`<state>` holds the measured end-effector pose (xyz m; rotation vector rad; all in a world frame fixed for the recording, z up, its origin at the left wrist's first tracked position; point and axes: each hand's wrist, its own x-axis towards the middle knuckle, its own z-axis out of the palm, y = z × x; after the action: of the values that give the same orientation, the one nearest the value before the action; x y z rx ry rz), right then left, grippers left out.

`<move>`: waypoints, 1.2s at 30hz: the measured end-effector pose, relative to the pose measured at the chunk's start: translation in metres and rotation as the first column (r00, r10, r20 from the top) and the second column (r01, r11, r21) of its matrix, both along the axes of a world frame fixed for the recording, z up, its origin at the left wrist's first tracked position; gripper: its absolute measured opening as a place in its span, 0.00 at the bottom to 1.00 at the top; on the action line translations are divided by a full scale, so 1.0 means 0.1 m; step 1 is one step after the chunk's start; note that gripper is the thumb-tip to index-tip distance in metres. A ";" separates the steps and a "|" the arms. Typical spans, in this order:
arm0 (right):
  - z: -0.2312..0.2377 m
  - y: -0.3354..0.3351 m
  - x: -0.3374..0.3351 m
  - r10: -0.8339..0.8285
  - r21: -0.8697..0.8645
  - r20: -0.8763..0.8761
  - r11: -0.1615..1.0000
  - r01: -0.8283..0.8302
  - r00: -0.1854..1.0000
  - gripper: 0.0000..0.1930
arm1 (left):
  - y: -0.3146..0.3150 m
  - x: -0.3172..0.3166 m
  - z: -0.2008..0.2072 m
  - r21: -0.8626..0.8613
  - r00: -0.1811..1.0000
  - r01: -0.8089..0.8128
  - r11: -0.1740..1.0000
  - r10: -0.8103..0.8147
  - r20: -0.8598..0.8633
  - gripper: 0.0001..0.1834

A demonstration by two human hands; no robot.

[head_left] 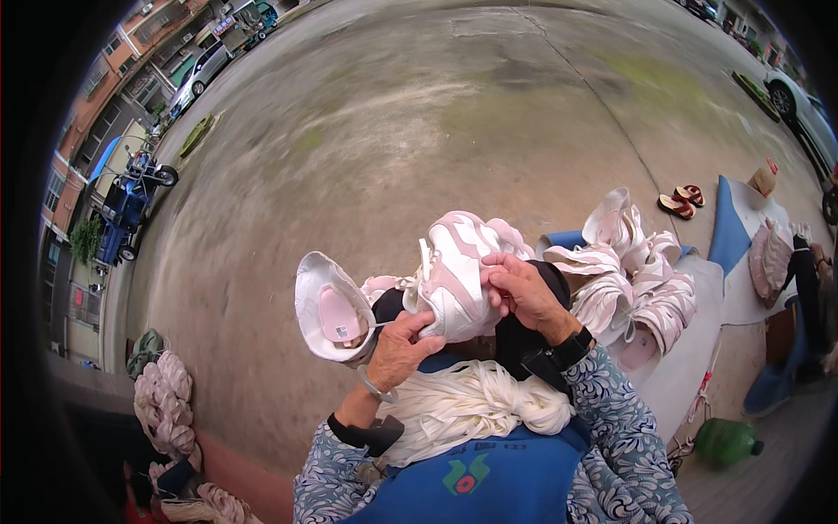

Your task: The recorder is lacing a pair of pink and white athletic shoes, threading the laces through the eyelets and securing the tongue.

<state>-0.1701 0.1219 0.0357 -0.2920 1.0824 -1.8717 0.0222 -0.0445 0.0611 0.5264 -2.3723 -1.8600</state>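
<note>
A white and pink sneaker upper [456, 278] rests across my lap, with white lace on its left side. My left hand [400, 351] is closed on its near left edge, thumb and fingers pinching there; a strip of lace shows beside the fingertips. Against the shoe's right side, my right hand [526, 293] is closed in a pinch, and whatever lies between its fingertips is hidden. A thick bundle of cream shoelaces [476, 406] lies on my lap over a blue apron [489, 485]. Left of the shoe, another upper [336, 307] turns its pink insole upward.
More pink and white uppers [637, 284] are heaped at my right; others [164, 402] lie at lower left. Sandals [681, 202], a green plastic bottle [727, 441] and a seated person's dark sleeve [799, 275] are to the right. Vehicles, including a blue three-wheeler [127, 210], stand farther off.
</note>
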 end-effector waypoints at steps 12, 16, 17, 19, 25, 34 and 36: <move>0.25 -0.31 0.40 0.478 0.517 -0.855 0.754 0.405 0.202 0.20 | -1.16 1.21 -0.44 0.925 0.722 -0.124 0.359 0.672 -0.164 0.24; 0.18 -0.39 0.37 0.454 0.430 -0.889 0.784 0.448 0.059 0.21 | -1.17 1.55 -0.68 0.908 0.699 -0.323 0.267 0.714 0.039 0.25; 0.23 -0.42 0.38 0.484 0.434 -0.875 0.762 0.480 0.023 0.20 | -1.21 1.60 -0.71 0.799 0.764 -0.416 0.435 0.643 0.048 0.24; 0.23 -0.46 0.38 0.536 0.441 -0.844 0.723 0.532 -0.030 0.20 | -1.15 1.38 -0.51 0.359 0.685 -0.716 0.599 0.702 0.195 0.23; 0.21 -0.46 0.36 0.535 0.406 -0.836 0.752 0.520 -0.121 0.20 | -0.84 0.89 0.11 -0.589 0.840 -0.528 0.611 0.273 -0.470 0.23; 0.08 -0.40 0.20 0.484 0.350 -0.866 0.767 0.538 -0.128 0.19 | -0.44 1.23 -0.56 -0.442 0.781 0.196 0.875 0.133 0.610 0.27; 0.10 -0.41 0.24 0.476 0.343 -0.870 0.773 0.533 -0.131 0.18 | -0.56 1.20 -0.37 -0.502 0.934 0.038 0.864 0.148 0.325 0.29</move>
<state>-0.1463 0.0811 0.0457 -1.5335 2.7719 -0.6697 0.1420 -0.1000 0.0239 0.9131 -2.8800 -1.1063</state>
